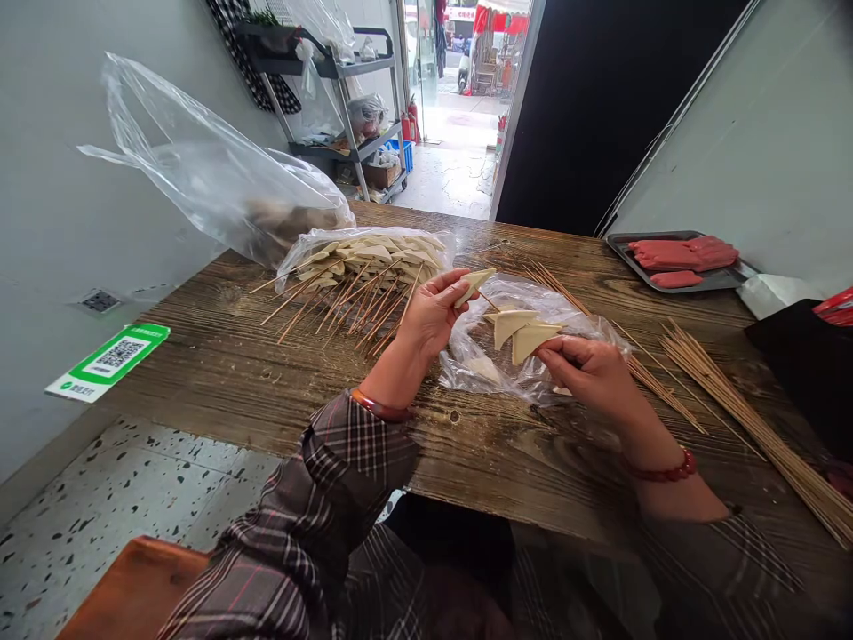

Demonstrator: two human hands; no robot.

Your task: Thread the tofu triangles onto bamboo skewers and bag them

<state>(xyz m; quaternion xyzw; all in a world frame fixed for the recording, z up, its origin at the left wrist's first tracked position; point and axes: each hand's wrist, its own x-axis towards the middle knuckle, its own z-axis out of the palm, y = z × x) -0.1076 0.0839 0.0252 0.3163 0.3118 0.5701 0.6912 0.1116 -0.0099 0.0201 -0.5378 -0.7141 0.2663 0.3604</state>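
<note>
Head view: left fingers pinch pale triangle between tips; right fingers pinch skewered slices by edge.

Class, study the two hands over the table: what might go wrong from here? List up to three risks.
1. The left hand pinches a pale piece with a thin stick close by, which might prick it.
2. The right hand pinches overlapping pale pieces above a crumpled plastic bag; they might tear or slip.
3. Loose sticks lie right of that hand; a sideways sweep might scatter them.
</note>
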